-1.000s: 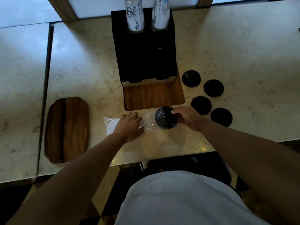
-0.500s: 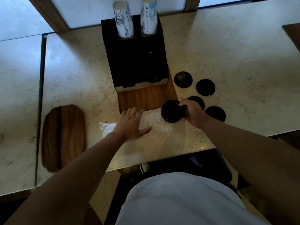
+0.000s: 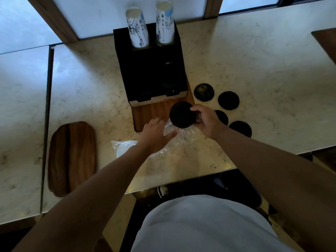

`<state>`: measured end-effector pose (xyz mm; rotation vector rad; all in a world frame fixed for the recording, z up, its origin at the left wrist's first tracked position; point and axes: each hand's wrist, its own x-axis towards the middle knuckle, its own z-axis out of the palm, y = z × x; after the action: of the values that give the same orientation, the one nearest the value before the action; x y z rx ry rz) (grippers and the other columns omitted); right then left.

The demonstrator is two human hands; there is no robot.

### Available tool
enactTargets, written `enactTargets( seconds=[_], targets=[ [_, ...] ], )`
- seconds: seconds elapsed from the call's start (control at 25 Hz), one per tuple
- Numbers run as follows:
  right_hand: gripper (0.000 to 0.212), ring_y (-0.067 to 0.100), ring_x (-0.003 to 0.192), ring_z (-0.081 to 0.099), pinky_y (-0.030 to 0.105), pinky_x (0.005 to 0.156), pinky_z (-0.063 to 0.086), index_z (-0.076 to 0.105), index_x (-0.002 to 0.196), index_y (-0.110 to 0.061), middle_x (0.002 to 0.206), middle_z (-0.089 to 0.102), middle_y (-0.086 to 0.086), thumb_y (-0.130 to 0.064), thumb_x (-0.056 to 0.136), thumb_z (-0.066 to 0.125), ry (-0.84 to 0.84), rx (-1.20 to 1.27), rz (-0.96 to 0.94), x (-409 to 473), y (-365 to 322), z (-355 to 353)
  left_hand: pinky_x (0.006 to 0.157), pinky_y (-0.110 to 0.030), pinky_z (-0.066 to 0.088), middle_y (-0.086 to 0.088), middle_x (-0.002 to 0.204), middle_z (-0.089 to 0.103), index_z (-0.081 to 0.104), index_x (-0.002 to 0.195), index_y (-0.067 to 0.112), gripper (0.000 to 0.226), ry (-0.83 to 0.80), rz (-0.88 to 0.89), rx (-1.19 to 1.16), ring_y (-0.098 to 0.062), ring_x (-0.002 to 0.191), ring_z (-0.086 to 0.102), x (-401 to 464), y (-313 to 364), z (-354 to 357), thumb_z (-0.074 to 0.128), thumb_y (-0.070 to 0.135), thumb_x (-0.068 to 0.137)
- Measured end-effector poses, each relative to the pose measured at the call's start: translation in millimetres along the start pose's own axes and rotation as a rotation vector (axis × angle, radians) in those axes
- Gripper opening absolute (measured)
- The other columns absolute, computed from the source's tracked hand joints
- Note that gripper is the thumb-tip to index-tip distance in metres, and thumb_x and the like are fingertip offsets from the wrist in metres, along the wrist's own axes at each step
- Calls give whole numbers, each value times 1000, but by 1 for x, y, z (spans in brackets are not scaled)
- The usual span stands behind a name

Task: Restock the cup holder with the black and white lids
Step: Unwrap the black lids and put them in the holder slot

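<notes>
Your right hand [image 3: 207, 122] grips a stack of black lids [image 3: 182, 115] by its side, just in front of the black cup holder [image 3: 151, 70] and over the near right corner of its wooden base [image 3: 151, 113]. Your left hand [image 3: 154, 137] lies flat with fingers straight on the clear plastic sleeve [image 3: 181, 136] in front of the cup holder, with white lids [image 3: 123, 150] at its left end. Four loose black lids [image 3: 228, 100] lie on the counter [image 3: 254, 70] just right of the cup holder.
</notes>
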<state>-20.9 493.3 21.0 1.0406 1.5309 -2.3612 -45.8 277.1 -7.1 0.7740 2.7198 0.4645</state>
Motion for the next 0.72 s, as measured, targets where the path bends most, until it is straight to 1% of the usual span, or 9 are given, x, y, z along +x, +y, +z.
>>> enactTargets(
  seconds=[0.04,0.16,0.2,0.32,0.48,0.6,0.72],
  targets=[
    [12,27,95,66,33,70,55,68,96,-7,99,68,11,-13,87,63,0,-7,-3,0,-1,2,101,-45,41,-9,132,58,52,136,13,83,-8,-1,7,-28,124,51,0,0,0,30,78,89],
    [29,31,105,65,38,83,57,65,114,-1,111,67,15,-13,87,64,5,-13,10,2,-1,4,99,-45,42,-6,127,59,53,135,18,78,-14,10,7,-25,119,53,-4,-1,2,35,78,89],
    [31,31,106,64,39,83,57,64,115,-2,111,67,15,-13,87,64,8,-14,15,2,0,4,99,-46,42,-5,127,59,53,135,18,76,-12,5,2,-25,119,53,-4,-1,3,36,77,89],
    [27,30,104,65,39,76,55,66,110,-7,108,68,11,-18,85,65,12,-11,33,1,3,3,99,-46,43,-7,126,59,54,134,16,77,-2,-33,-12,-26,119,54,-5,1,3,33,75,90],
    [25,26,104,66,36,71,56,66,106,-14,106,69,7,-24,83,67,72,-39,36,1,6,-2,100,-47,43,-7,135,58,47,142,19,79,-77,-29,10,-27,124,53,-7,4,8,35,76,89],
    [24,26,104,65,37,72,56,66,105,-17,106,68,8,-28,84,64,104,-61,22,1,3,-6,99,-47,43,-7,135,57,45,144,21,78,-83,-19,13,-27,124,54,-10,5,13,34,76,90],
    [20,24,105,64,38,75,56,66,103,-20,107,68,8,-30,87,59,87,-65,30,2,-1,-6,100,-47,42,-8,136,56,42,146,19,78,-94,-24,20,-28,125,53,-11,5,15,32,74,92]
  ],
)
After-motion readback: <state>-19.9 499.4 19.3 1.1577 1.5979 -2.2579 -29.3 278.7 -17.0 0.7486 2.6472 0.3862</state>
